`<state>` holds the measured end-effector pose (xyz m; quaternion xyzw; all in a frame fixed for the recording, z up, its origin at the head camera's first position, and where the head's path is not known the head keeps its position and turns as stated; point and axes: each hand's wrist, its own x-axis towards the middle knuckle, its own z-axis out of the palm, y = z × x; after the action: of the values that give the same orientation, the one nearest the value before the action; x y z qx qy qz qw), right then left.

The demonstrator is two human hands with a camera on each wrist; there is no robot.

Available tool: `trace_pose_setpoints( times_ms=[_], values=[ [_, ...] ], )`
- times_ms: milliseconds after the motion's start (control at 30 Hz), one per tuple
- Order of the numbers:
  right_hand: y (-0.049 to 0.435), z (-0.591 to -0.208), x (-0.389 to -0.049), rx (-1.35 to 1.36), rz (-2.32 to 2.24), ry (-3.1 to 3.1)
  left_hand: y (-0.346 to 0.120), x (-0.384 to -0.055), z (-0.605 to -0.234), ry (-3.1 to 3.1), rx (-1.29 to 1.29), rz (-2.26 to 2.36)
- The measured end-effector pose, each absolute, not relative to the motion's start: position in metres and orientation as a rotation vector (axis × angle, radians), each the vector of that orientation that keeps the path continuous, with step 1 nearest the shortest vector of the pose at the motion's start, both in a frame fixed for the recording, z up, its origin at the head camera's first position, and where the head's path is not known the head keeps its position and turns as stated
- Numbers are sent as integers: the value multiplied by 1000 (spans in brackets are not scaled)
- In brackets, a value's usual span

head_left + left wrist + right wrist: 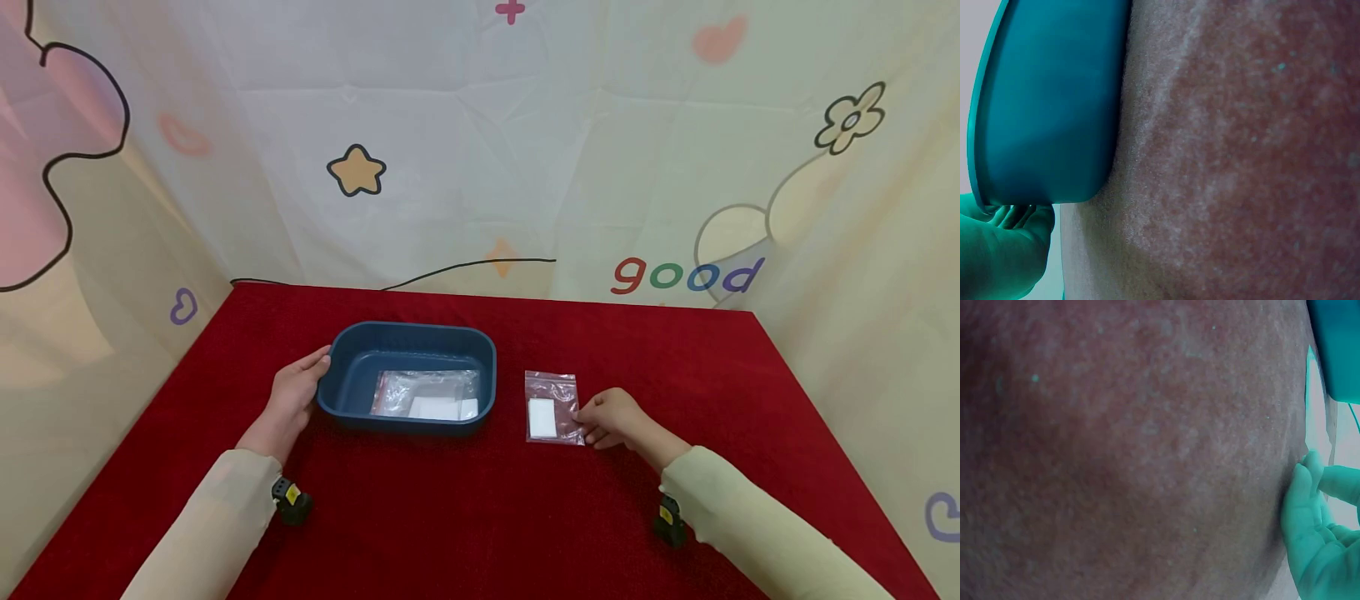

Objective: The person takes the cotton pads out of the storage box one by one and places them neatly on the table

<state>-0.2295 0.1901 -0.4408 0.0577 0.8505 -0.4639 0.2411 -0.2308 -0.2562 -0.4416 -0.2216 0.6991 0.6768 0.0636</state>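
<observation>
A blue rectangular plastic basin [408,427] sits on the red cloth. My left hand [294,398] grips it by the left end, thumb at the rim and the other fingers against the outer wall, as the left wrist view also shows. Inside the basin lie clear zip bags [427,393] with white pieces in them. Right of the basin, another clear zip bag [567,408] holding a white rectangular piece [542,418] lies flat. The fingers and thumb of my right hand [615,418] pinch its right edge.
The red cloth [465,517] covers the whole tabletop. Behind it hangs a pale printed curtain [480,167] with a star and the word "good". A small black device [291,500] is strapped at the left wrist, and a similar device [669,521] at the right.
</observation>
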Motion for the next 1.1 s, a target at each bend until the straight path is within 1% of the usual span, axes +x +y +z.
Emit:
trace_pose_setpoints(
  times_ms=[633,1100],
  values=[
    [190,-448,-236,91,-1125,2447,-256,-230,-442,2112,-665,2046],
    [196,-433,-237,54,-1081,2453,-253,-229,-442,2139,-682,2036]
  ],
)
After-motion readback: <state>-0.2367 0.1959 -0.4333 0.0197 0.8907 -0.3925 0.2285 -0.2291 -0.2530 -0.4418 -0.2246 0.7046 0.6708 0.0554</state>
